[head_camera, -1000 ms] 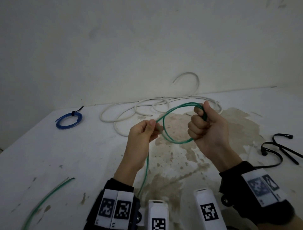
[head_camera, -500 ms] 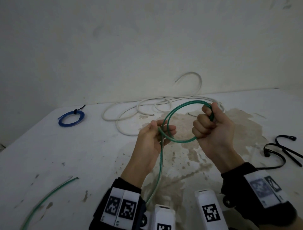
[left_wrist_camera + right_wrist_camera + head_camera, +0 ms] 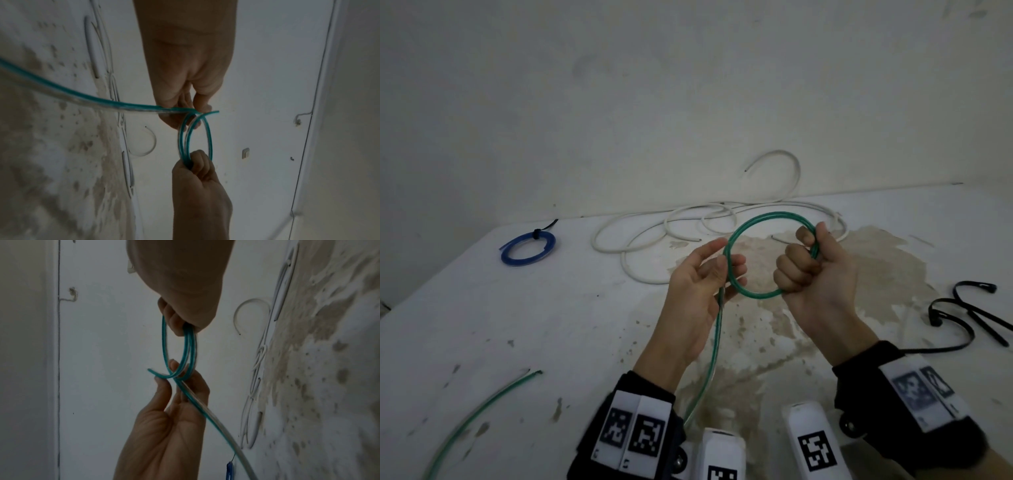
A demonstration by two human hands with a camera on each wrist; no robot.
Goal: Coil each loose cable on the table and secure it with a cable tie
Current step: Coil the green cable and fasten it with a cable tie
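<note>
Blue coil, already tied, lies far left on the table in the head view, white cable mid-back and black ties far right; the wrist views alone show the green cable doubled into two turns. Since a second ago the left hand has opened, its fingers straight beneath the loop. The right hand is fisted round the loop's other side.
</note>
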